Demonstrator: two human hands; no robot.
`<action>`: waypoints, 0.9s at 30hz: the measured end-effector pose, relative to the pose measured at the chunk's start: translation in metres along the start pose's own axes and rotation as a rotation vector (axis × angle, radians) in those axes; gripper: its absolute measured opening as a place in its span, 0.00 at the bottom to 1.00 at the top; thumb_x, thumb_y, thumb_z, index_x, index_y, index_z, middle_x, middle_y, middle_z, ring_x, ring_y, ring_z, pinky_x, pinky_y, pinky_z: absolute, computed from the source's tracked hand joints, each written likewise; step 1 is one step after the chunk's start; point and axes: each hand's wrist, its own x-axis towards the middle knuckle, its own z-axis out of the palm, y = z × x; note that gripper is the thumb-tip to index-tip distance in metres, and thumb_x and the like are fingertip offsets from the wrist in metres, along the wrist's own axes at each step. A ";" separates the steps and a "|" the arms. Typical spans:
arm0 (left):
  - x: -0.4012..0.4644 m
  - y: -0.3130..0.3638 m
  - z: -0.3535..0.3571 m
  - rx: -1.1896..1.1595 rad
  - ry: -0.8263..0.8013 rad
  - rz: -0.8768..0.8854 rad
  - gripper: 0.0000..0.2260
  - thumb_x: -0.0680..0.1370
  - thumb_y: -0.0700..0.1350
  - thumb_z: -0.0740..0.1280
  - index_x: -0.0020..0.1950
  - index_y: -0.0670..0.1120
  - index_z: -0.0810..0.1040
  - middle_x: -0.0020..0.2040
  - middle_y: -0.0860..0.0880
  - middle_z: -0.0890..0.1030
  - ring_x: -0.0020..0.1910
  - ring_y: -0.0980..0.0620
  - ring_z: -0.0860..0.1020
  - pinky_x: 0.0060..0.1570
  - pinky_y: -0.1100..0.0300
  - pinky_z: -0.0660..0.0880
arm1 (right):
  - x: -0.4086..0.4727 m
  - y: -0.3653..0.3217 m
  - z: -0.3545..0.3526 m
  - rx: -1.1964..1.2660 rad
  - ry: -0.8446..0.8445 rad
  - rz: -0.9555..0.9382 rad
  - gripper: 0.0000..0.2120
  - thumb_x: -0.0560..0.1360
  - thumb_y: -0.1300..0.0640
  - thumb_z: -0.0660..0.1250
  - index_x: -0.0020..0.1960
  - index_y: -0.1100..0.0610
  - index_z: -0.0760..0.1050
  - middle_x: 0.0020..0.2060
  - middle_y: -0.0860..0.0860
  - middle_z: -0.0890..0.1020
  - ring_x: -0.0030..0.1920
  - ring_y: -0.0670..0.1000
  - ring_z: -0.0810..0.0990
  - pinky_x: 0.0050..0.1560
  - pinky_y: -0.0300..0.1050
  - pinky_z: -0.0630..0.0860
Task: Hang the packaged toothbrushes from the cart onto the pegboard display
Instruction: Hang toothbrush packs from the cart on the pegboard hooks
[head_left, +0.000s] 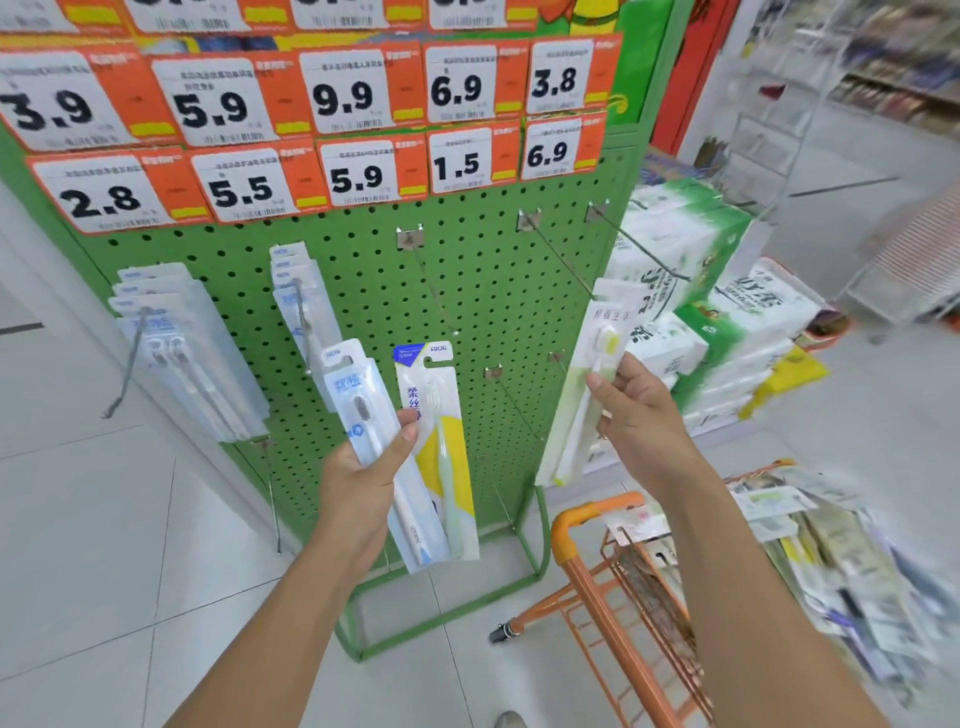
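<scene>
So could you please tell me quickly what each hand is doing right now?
Left hand: closed on two packaged toothbrushes, blue-white and yellow-white.
Right hand: closed on a pale green packaged toothbrush.

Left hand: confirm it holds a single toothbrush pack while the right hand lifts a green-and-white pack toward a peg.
Not quite. The head view shows the left hand holding several packs, at least two fanned together, not one. The right hand does lift a green-and-white pack toward a peg.
</scene>
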 end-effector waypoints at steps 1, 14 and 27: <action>-0.001 0.001 0.003 0.004 -0.003 -0.003 0.07 0.77 0.42 0.72 0.54 0.46 0.84 0.51 0.52 0.87 0.52 0.54 0.84 0.42 0.41 0.83 | 0.000 0.001 -0.003 -0.003 0.007 0.008 0.14 0.83 0.62 0.61 0.65 0.50 0.76 0.52 0.47 0.86 0.53 0.46 0.84 0.50 0.41 0.81; 0.001 -0.004 0.018 0.047 0.023 0.013 0.06 0.77 0.43 0.72 0.53 0.47 0.85 0.51 0.53 0.87 0.56 0.52 0.83 0.54 0.42 0.80 | 0.036 0.002 -0.022 -0.229 -0.132 0.095 0.10 0.84 0.57 0.61 0.64 0.50 0.75 0.49 0.38 0.84 0.55 0.43 0.81 0.64 0.50 0.74; -0.005 0.003 0.016 0.065 0.073 0.041 0.05 0.77 0.42 0.72 0.50 0.50 0.86 0.52 0.53 0.87 0.53 0.57 0.83 0.64 0.42 0.75 | 0.062 0.018 0.017 -0.316 0.223 0.099 0.18 0.82 0.48 0.64 0.66 0.59 0.73 0.57 0.51 0.78 0.59 0.52 0.75 0.57 0.48 0.72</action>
